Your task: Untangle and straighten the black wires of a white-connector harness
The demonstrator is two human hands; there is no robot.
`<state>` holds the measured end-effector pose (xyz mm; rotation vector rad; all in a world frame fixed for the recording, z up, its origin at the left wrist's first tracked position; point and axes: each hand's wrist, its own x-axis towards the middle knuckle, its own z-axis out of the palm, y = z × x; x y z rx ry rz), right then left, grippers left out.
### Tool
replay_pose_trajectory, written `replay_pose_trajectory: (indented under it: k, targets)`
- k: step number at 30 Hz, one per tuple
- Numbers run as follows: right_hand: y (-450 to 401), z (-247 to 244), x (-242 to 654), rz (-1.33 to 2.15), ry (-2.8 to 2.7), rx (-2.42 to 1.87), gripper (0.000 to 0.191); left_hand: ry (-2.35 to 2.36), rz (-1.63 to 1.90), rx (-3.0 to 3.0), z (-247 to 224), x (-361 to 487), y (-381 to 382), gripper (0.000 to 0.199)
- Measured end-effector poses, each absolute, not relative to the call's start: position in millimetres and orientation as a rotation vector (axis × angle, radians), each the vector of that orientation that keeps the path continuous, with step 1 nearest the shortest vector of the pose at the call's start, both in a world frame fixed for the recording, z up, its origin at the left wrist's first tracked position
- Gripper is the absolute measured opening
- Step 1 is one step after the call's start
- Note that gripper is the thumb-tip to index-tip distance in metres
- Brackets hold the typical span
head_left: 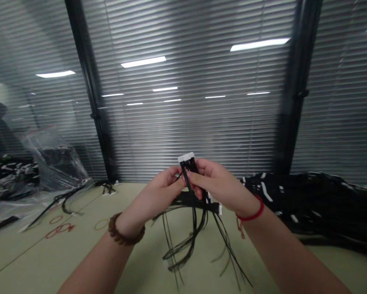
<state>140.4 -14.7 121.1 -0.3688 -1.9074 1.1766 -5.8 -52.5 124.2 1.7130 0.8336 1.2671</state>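
The left hand (162,190) and right hand (215,183) close their fingers on a white plastic multi-pin connector (186,157), gripping it and the black wires just below it. A bundle of thin black insulated wires (195,241) hangs limp beneath the fingers. It looks light and floppy, so the stiff connector offers the surer hold. A heap of black wire harnesses (312,204) lies right of the right fingers, on a pale green tabletop (48,261).
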Motion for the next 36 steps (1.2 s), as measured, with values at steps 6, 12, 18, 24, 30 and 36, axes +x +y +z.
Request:
replay_pose_trajectory:
  k: [6,12,18,24,30,36]
  targets:
    - [-15.8,121.1,140.9,1.202,-1.965,-0.402,0.029,0.881,1.423,1.521,126.4,-9.6,-51.4,0.014]
    - [-2.9,108.5,140.7,1.018,-2.124,-0.515,0.011,0.820,1.529,1.428,131.2,-19.9,-51.4,0.019]
    - [-3.2,112.9,148.0,1.042,-2.167,-0.500,0.009,0.824,1.532,1.493,134.0,-26.7,-51.1,0.015]
    - [-13.6,124.0,152.3,1.211,-2.147,-0.379,0.015,0.894,1.365,1.704,132.0,-23.1,-55.4,0.025]
    - [-14.0,119.1,145.7,1.221,-2.160,-0.351,0.026,1.066,1.402,1.779,130.0,-19.3,-57.7,0.023]
    - [-14.4,118.8,147.0,1.016,-2.172,-0.474,0.027,1.269,1.297,1.874,134.3,-22.2,-59.7,0.015]
